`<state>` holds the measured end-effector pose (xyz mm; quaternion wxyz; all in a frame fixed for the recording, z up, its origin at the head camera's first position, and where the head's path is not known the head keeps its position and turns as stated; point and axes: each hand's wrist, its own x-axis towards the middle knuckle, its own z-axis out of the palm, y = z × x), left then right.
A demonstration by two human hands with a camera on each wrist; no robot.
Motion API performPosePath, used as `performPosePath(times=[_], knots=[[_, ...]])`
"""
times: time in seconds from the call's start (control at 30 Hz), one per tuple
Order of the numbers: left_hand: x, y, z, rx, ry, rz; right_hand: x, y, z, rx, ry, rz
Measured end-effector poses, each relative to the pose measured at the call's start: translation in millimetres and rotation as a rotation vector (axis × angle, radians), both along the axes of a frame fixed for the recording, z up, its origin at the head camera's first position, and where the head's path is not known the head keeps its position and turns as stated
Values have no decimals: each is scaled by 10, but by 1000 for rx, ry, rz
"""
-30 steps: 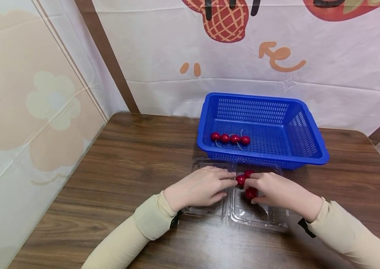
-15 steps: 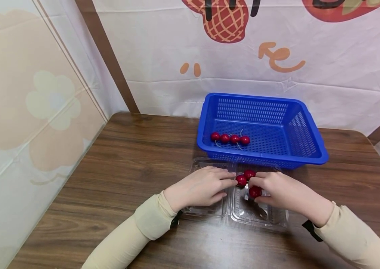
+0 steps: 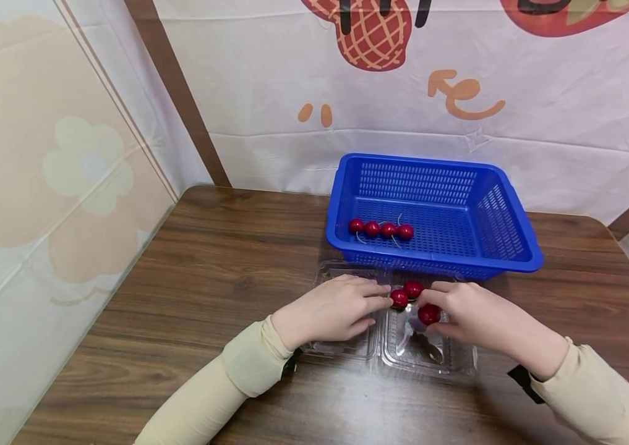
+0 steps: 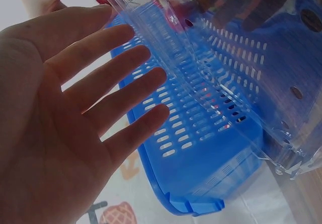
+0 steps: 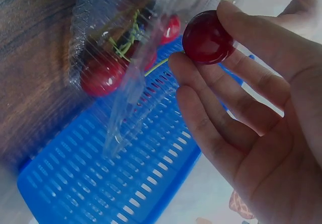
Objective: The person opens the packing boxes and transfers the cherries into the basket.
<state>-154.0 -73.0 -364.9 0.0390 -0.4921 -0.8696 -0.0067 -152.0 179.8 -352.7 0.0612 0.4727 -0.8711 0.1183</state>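
While the left hand (image 3: pixel 329 309) is spread, the right (image 3: pixel 470 314) pinches a cherry (image 5: pixel 205 36), orientation unclear.

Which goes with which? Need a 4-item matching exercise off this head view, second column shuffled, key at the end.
Things
1. Left hand
2. Right hand
3. Row of four cherries
4. Basket

Place, colour or state
A. blue, with slotted sides
B. pinches a single cherry
C. fingers extended over the left half of the clear container
D. lies inside the item that stands behind the container

Pairs: 1-C, 2-B, 3-D, 4-A
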Motion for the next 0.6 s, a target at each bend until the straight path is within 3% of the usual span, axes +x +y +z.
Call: performPosePath(times=[0.6], knots=[[-3, 4, -5, 2, 9, -8, 42, 71, 132, 6, 9, -27]])
